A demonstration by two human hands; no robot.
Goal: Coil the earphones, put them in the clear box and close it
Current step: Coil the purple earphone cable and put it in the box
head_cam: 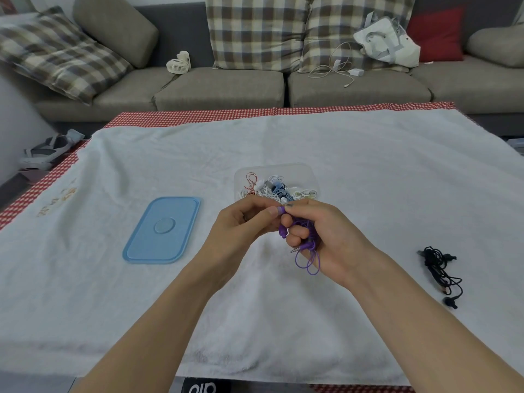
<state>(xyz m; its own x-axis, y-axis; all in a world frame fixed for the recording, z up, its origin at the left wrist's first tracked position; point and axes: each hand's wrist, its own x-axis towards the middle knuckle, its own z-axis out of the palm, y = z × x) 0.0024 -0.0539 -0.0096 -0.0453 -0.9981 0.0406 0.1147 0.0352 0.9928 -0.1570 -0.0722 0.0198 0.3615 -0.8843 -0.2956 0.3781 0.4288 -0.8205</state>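
Coiling is in hand: the right hand grips the purple earphones, and the left hand pinches one end. Next the coil goes into the box at 12 o'clock; the lid waits at 9 o'clock.

Your two hands meet above the middle of the counter — the left hand touching the right hand, with the earphones bunched in the right one and loops hanging below it. Just behind your hands sits the clear box, other earphones heaped in it. The lid lies flat to the left of your hands, apart from the box. Well off to your right lies another tangled set. Behind the counter runs a sofa.
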